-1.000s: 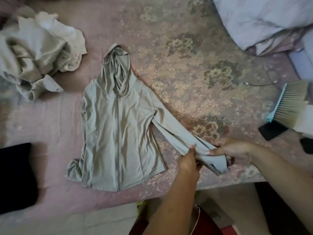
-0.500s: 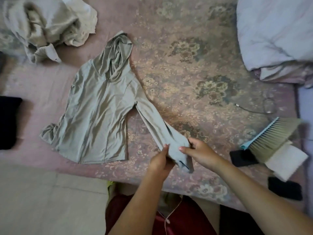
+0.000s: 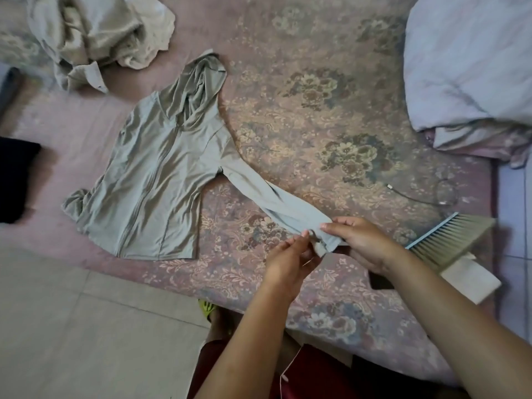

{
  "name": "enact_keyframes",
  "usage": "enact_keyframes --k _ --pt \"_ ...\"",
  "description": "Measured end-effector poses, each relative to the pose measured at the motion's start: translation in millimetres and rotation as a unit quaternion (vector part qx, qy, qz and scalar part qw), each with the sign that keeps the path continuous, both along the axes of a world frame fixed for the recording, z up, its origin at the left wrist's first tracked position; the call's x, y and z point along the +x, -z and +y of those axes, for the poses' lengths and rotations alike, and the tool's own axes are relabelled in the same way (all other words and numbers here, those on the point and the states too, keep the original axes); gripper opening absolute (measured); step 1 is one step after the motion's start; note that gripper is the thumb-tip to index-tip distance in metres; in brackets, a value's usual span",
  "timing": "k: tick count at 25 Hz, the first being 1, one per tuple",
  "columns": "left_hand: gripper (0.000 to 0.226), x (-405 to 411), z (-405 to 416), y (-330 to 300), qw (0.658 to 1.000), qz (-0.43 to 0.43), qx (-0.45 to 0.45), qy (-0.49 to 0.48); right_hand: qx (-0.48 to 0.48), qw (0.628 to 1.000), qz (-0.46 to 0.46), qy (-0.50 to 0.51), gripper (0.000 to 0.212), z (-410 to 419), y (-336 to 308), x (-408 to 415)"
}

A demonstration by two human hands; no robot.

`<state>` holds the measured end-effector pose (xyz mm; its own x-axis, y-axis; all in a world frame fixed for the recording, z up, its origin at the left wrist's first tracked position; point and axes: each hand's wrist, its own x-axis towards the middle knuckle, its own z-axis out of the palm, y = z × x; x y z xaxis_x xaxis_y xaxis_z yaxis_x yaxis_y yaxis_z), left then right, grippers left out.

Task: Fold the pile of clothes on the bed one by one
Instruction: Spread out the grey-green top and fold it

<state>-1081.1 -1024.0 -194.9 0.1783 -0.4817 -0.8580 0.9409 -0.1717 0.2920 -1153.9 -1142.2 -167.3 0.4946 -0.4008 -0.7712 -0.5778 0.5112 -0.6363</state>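
A grey-green zip hoodie lies flat, front up, on the pink floral bed, hood pointing away from me. Its right sleeve stretches out toward me. My left hand pinches the sleeve's cuff from the left side. My right hand pinches the same cuff from the right, fingers on top of the fabric. The other sleeve is bunched at the hoodie's left hem. A pile of pale crumpled clothes sits at the far left corner of the bed.
A folded pale quilt fills the far right. A brush with a blue handle lies right of my right hand, on a white block. A cable lies behind it. A black cloth is at the left edge. Tiled floor is below left.
Both hands have slid down the sleeve to its cuff end and the sleeve is pulled out straighter. The camera view shifted, so the hoodie now sits farther left.
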Motion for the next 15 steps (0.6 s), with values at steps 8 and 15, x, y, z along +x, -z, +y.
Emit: enact_keyframes --k 8,15 --pt "0.011 -15 -22 -23 0.999 0.041 -0.021 0.003 -0.117 0.993 -0.02 -0.021 0.011 -11 -26 -7" --pt "0.019 -41 -37 -32 0.998 0.033 0.042 -0.013 -0.022 0.988 0.035 0.148 0.012 -26 -20 -20"
